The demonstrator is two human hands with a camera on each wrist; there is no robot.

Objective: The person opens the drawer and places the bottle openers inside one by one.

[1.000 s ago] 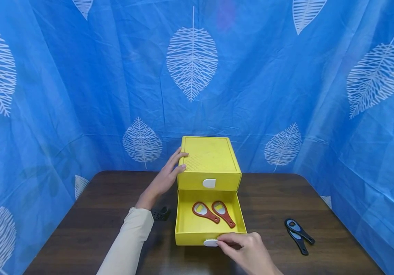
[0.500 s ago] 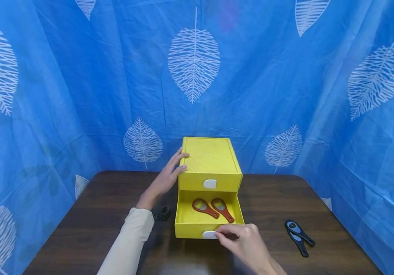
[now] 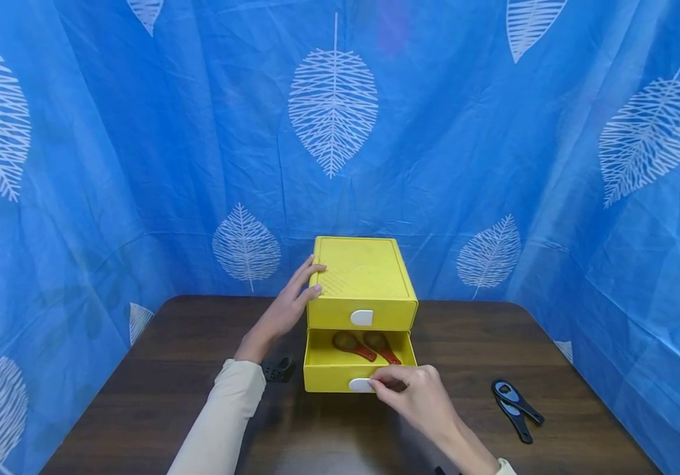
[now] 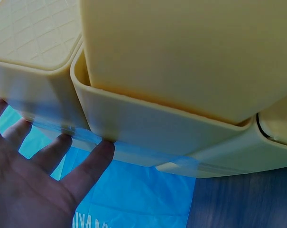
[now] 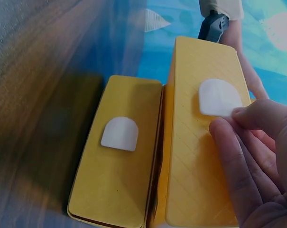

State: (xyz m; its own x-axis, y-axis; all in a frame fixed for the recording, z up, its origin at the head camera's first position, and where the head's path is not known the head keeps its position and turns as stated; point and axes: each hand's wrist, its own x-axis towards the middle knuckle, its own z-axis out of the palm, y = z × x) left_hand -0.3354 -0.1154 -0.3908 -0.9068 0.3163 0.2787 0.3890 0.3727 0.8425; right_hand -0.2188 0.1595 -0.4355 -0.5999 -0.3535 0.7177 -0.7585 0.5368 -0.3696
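Note:
A yellow two-drawer box [image 3: 363, 267] stands on the table. Its lower drawer [image 3: 328, 380] is partly pulled out, with two red-rimmed bottle openers [image 3: 354, 348] lying inside, partly shaded. My right hand [image 3: 423, 399] pinches the white handle [image 3: 360, 385] of that drawer; the right wrist view has thumb and finger at the edge of this handle [image 5: 220, 98]. With fingers spread and fairly straight, my left hand [image 3: 286, 307] rests on the box's left side and top edge. In the left wrist view its fingertips touch the box wall [image 4: 134, 126].
Two black bottle openers [image 3: 514, 409] lie crossed on the dark wooden table [image 3: 464, 356] at the right. The upper drawer [image 3: 330, 315] is closed. A black strap [image 3: 278, 369] shows beside the left wrist. Blue cloth [image 3: 423, 165] with white leaves hangs behind.
My right hand has pushed the lower drawer inward, away from me, and the red bottle openers have moved in with it. The left hand keeps its place on the box.

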